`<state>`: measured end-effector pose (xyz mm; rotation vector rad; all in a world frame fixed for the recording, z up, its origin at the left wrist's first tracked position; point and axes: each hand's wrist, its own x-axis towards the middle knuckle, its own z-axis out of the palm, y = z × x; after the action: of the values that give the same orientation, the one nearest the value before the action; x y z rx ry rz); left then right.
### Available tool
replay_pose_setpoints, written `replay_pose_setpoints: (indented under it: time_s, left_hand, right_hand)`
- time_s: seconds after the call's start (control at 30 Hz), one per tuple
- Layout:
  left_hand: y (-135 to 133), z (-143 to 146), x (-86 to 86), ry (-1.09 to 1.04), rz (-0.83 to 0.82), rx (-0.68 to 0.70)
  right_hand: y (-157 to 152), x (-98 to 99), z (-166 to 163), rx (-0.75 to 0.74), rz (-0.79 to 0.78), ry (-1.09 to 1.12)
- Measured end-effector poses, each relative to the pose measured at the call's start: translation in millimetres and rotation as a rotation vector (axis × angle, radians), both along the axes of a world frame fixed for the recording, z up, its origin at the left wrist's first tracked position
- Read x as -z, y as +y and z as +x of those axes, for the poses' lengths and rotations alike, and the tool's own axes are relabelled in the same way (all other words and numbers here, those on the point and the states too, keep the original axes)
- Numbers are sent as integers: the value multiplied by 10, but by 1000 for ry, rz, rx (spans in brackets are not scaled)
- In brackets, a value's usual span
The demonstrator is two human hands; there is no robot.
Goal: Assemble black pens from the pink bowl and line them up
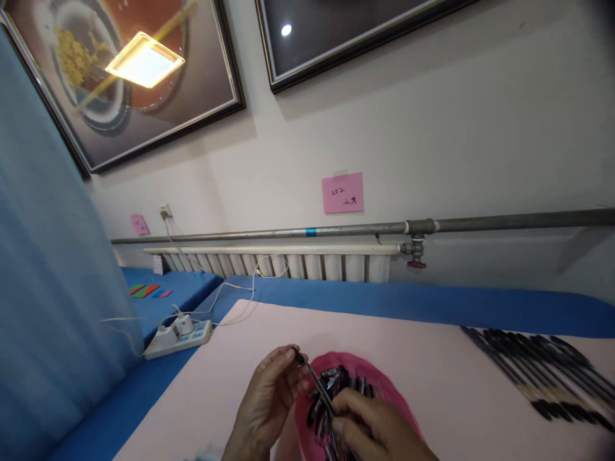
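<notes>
Between the thumb and fingers of my left hand (271, 397) is a small black pen cap (298, 356). My right hand (368, 426) grips a slim pen (321, 388), its tip pointing up and left to the cap's lower end. Whether the tip touches the cap or sits just inside it, I cannot tell. Both hands are over a pink basket (391, 384) that holds many black and clear pen parts (336, 381). My right hand and wrist cover part of the basket.
A row of black-ended pens (542, 371) lies on the pink sheet (423, 358) at the right. On the blue surface at the left is a white power strip (185, 339) with plugs and cables. Behind stand a radiator (298, 266) and a pipe (504, 221).
</notes>
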<state>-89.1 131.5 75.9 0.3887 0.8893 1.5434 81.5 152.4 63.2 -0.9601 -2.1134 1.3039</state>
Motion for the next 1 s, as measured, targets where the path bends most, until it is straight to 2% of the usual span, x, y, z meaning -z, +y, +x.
replay_pose_setpoints:
  time_s: [0.37,0.77,1.0]
  left_hand:
    - [9,-8,12,15,-28,-21]
    - [12,65,29,159,25,41]
    - [27,177,49,110,4,21]
  right_hand:
    - [8,-4,0,2,18,-7]
    - [-26,-49,-4,49,24,10]
    - [-11,74,-51,133,49,60]
